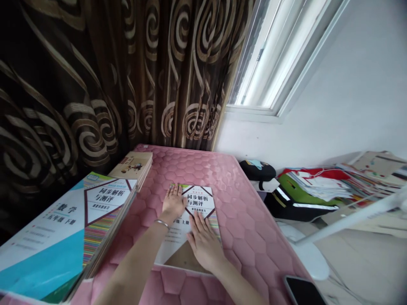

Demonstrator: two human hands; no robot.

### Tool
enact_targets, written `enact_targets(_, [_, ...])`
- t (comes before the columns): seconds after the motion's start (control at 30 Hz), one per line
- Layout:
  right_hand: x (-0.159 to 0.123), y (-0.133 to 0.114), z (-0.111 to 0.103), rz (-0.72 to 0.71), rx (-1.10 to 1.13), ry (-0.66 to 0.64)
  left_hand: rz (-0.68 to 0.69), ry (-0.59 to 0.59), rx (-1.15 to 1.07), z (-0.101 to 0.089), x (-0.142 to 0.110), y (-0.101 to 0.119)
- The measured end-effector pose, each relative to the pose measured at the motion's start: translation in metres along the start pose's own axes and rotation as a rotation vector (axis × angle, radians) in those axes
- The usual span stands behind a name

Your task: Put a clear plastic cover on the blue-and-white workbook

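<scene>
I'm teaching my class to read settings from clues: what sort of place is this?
Probably a room in a home, perhaps a bedroom or study corner: a swirl-patterned curtain hangs beside a window, and a school workbook lies on a pink quilted surface.

Through the head camera I look forward and down, close over the pink quilted mattress (244, 233); my wide view reaches beyond its far edge to the swirl-patterned curtain (165, 72) and above its far right corner to the window (275, 55).
</scene>
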State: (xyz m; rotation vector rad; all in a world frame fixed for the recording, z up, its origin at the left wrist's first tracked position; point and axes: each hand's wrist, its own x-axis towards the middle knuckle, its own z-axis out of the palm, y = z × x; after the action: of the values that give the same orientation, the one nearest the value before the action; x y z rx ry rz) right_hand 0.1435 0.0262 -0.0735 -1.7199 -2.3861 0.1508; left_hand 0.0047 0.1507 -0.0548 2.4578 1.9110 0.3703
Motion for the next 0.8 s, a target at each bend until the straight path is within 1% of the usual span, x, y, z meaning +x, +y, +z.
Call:
enact_targets(0.1, [-0.014, 0.007, -0.001, 0.062, -0.019, 0.024, 0.079, 0.025, -0.01, -0.003, -0.005, 0.007])
enact_targets(0.17, [-0.015, 0.011, -0.003, 0.07, -0.023, 0.028, 0.14, 0.016, -0.019, -0.003, -0.017, 0.016])
enact_targets(0.23, [-0.013, 0.012, -0.004, 0.07, -0.027, 0.025, 0.144, 0.004, -0.026, 0.0, -0.038, 0.023])
enact_targets(0.3, [-0.012, 0.012, -0.003, 0.067, -0.03, 0.023, 0.121, 0.012, -0.028, 0.002, -0.065, 0.023])
enact_targets(0.37, [-0.012, 0.01, -0.003, 0.063, -0.029, 0.024, 0.188, 0.003, -0.023, 0.001, -0.095, 0.014])
enact_targets(0.43, [-0.012, 0.009, -0.002, 0.059, -0.025, 0.026, 0.188, 0.004, -0.005, -0.003, -0.122, -0.002])
enact_targets(0.5, [-0.013, 0.009, -0.002, 0.061, -0.019, 0.033, 0.166, 0.031, 0.01, -0.007, -0.14, -0.018])
enact_targets(0.57, [-0.013, 0.01, -0.002, 0.071, -0.008, 0.062, 0.155, 0.049, 0.02, -0.011, -0.151, -0.029])
enact_targets(0.63, [-0.013, 0.015, -0.002, 0.128, 0.008, 0.127, 0.147, 0.045, 0.026, -0.013, -0.155, -0.033])
enact_targets(0.73, [-0.01, 0.031, -0.006, 0.322, 0.055, 0.239, 0.138, 0.027, 0.027, -0.013, -0.154, -0.032])
enact_targets(0.8, [-0.006, 0.045, -0.012, 0.453, 0.15, 0.257, 0.148, 0.036, 0.017, -0.011, -0.153, -0.031])
